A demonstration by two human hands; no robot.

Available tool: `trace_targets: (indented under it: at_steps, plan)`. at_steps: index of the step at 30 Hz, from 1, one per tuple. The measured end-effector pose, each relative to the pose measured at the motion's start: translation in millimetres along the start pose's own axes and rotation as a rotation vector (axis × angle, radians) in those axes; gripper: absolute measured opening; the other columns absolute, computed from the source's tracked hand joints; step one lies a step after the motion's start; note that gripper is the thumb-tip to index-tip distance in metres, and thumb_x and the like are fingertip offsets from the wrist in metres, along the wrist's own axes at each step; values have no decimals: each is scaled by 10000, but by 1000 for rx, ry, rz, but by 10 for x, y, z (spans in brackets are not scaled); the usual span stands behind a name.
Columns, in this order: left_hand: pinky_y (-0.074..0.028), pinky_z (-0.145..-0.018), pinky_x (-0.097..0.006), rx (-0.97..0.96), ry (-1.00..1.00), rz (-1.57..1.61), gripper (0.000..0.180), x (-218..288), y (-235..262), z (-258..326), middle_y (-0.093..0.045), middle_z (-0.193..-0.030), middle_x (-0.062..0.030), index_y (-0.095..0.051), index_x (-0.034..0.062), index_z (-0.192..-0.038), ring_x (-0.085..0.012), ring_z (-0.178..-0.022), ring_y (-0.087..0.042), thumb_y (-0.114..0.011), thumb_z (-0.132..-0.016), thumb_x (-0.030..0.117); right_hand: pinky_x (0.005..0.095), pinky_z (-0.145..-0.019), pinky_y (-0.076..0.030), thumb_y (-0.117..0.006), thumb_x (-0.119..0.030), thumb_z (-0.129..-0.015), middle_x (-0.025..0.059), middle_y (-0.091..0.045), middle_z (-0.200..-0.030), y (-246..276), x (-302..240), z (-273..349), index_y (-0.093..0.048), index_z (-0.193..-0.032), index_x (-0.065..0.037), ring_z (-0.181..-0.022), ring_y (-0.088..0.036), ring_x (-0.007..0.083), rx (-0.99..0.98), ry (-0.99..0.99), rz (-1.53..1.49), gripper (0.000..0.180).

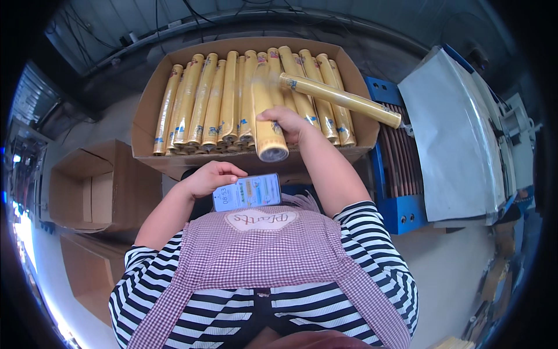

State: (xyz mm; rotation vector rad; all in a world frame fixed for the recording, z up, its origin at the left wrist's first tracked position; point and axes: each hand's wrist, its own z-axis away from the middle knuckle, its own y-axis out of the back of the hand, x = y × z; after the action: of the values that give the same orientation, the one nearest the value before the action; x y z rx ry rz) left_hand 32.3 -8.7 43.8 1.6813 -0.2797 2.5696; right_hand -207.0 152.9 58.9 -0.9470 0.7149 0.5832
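Note:
My left hand (212, 179) is closed on a smartphone (247, 193) with a lit screen, close in front of my apron. In my right hand (285, 123) is a yellow wrapped tube (271, 138), held above the front edge of a big cardboard box (145, 125). Its near end points toward me, and its upper part is blurred. Several similar yellow tubes (203, 99) with blue and red prints lie side by side in the box. One more yellow tube (343, 100) rests slantwise across the others, its end sticking out over the box's right side.
A blue metal frame with brown slats (401, 157) stands right of the box, beside a large white sheet (453, 134). At the left are an open cardboard box (87, 186) and another carton (87, 262) below it. Cables (78, 29) hang along the back wall.

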Motion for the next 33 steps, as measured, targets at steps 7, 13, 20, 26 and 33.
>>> trace_targets:
  at_steps: [7,13,20,26,33]
  plan:
    - [-511,-914,-324,-113,-121,-624,313,805,-242,306,-712,-1083,-87,-658,42,-1214,-181,-998,-665,-676,-922,152,432,-690,-600,-710,-137,-803,153,-662,-977,869,147,-35,-540,-1200,45,-815,-694,266,242,-19,102,469]
    - [-523,-916,-356,-100,-136,-651,277,538,-302,252,-706,-1109,-120,-670,33,-1173,-251,-1015,-678,-668,-914,132,341,-982,-481,-841,-83,-608,217,-580,-1324,810,360,71,-401,-1438,78,-1167,-603,287,525,101,725,953]
    - [-453,-992,-365,-297,104,-642,358,43,-587,35,-612,-1227,-138,-566,65,-1352,-254,-1114,-602,-511,-1016,175,379,-944,-503,-835,-142,-695,219,-639,-1216,723,355,-779,-570,-1234,25,-1110,-632,312,581,323,628,623]
    - [-442,-1028,-340,-333,439,-576,431,-81,-436,-41,-598,-1344,-128,-505,133,-1435,-237,-1199,-586,-414,-1062,330,379,-1055,-428,-746,-339,-856,206,-594,-1322,1257,742,-650,-548,-1331,23,-1255,-549,309,614,287,684,629]
    - [-498,-938,-352,-370,311,-1001,362,-549,-313,-437,-671,-1210,-148,-636,118,-1284,-274,-1108,-644,-478,-1010,294,516,-1128,-310,-641,-95,-803,151,-497,-1429,2621,-123,1465,-447,-1442,-134,-1380,-395,342,1683,97,1807,669]
